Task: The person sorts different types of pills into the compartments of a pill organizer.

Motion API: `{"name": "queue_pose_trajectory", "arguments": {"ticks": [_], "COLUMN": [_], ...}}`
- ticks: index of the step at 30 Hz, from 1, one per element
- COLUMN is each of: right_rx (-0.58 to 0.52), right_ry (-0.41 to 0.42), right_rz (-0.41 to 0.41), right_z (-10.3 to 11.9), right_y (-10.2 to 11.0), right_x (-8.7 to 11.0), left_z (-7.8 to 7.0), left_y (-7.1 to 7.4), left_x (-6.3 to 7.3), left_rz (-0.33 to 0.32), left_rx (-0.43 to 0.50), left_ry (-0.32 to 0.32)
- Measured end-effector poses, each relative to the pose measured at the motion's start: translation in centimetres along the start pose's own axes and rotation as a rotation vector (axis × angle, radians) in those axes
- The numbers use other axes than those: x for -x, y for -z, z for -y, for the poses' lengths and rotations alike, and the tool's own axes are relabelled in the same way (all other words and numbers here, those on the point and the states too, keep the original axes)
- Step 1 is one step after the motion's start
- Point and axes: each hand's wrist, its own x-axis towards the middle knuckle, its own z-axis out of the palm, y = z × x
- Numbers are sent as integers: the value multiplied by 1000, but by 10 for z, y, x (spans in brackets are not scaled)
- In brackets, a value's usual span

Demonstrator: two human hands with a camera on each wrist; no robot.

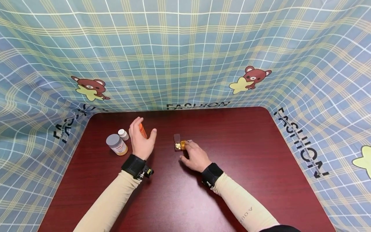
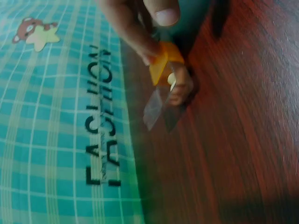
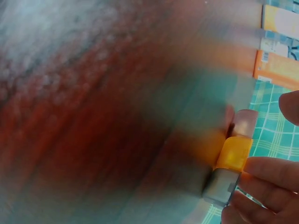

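A small pill organizer (image 1: 178,146) lies at the table's middle, one lid raised and several pale tablets (image 1: 177,146) in that compartment. Beside it is an orange compartment (image 3: 234,153); the one beyond looks grey and see-through (image 3: 221,185). My right hand (image 1: 197,157) reaches the organizer from the right, its fingertips (image 3: 254,165) touching the orange part's edge and its thumb apart. Over to the left, my left hand (image 1: 142,141) is beside an orange bottle (image 1: 143,130), fingers extended and thumb spread. The hand partly hides this bottle; contact with it is unclear.
Left of my left hand stand a small white bottle (image 1: 123,134) and a larger grey-lidded jar (image 1: 117,145). The dark red table (image 1: 232,135) meets a plaid curtain (image 1: 188,64) along its back and sides.
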Motion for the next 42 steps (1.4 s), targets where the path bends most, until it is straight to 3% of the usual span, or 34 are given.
{"name": "queue_pose_trajectory", "arguments": {"ticks": [4, 10, 14, 22, 28, 34, 42], "right_rx": [-13, -28, -16, 0, -1, 10, 18], "right_ry": [-1, 2, -2, -18, -10, -2, -11], "right_rz": [-2, -7, -1, 1, -19, -25, -39], "right_z": [0, 0, -1, 2, 3, 5, 4], "right_y": [0, 0, -1, -1, -1, 0, -2], "right_x": [0, 0, 0, -1, 0, 0, 0], "left_z": [1, 8, 13, 25, 30, 28, 29], "left_y": [-17, -42, -55, -71, -83, -86, -94], "left_x": [3, 8, 9, 11, 14, 14, 17], "left_rz": [66, 172, 253, 566, 672, 758, 830], "left_rx": [-7, -48, -89, -180, -190, -157, -159], "left_ry": [-21, 1, 69, 256, 335, 397, 332]}}
